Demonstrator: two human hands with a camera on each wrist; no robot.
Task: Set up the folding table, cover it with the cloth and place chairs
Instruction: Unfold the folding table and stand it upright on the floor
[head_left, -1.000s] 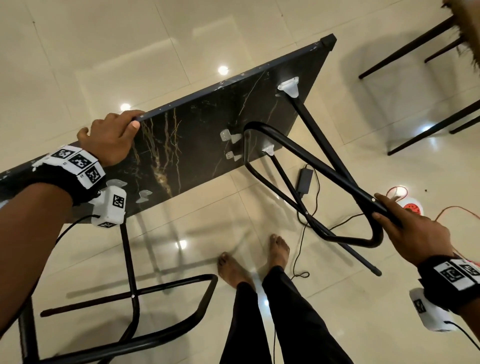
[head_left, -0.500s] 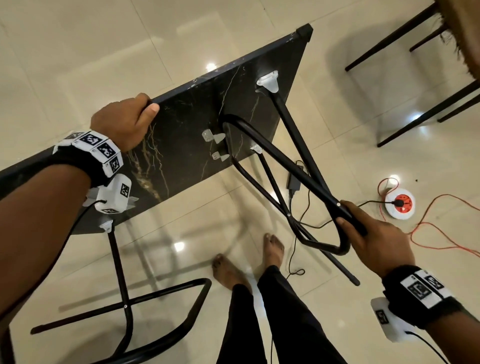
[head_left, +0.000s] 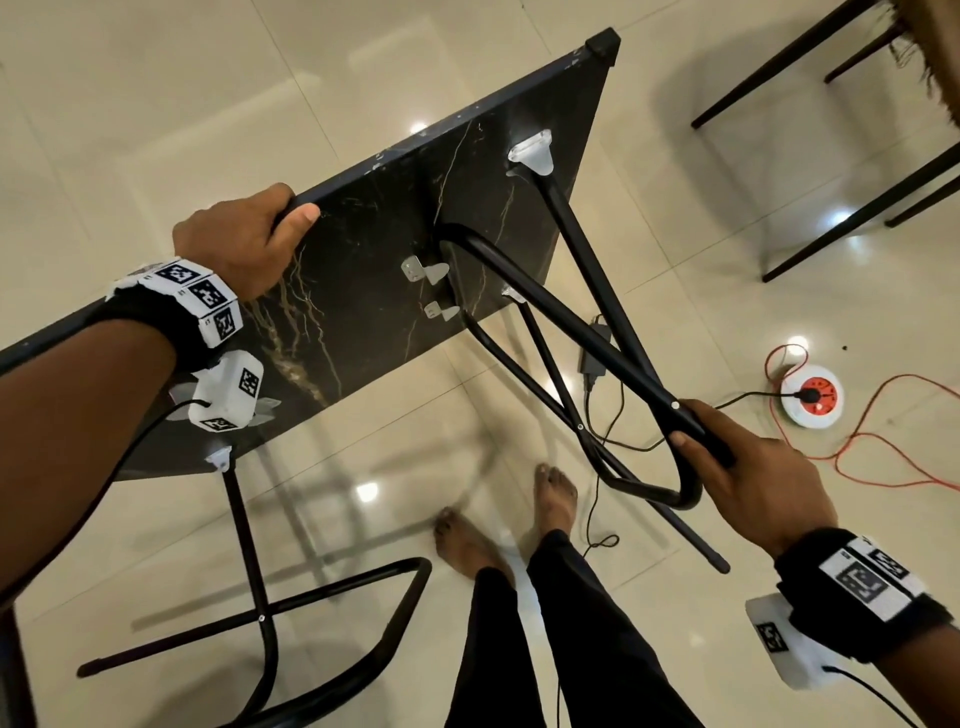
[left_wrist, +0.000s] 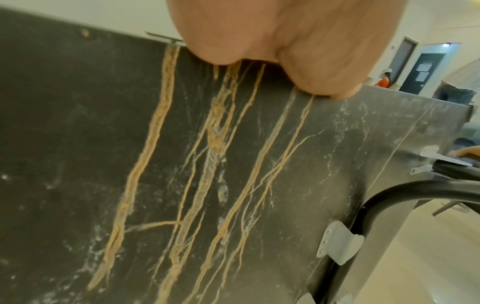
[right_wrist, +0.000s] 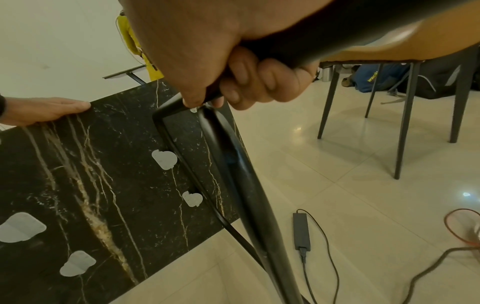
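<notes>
Head view: you are mid-way through opening the folding table (head_left: 363, 270), which is tipped on edge with its marbled underside facing you. No cloth in sight; chair legs (head_left: 852, 208) stand well apart at upper right.

Your left hand (head_left: 244, 244) hooks over the top edge, thumb flat on the underside, steadying the board. Your right hand (head_left: 748, 478) is wrapped round the black leg frame (head_left: 587, 270), drawn away from the board at an angle. The other leg frame (head_left: 254, 561) at lower left looks already spread.

Next move, as a judgement: swing the held frame fully out until it locks, then right the table. Mind the charger cable (head_left: 597, 358) on the floor below the frame.
</notes>
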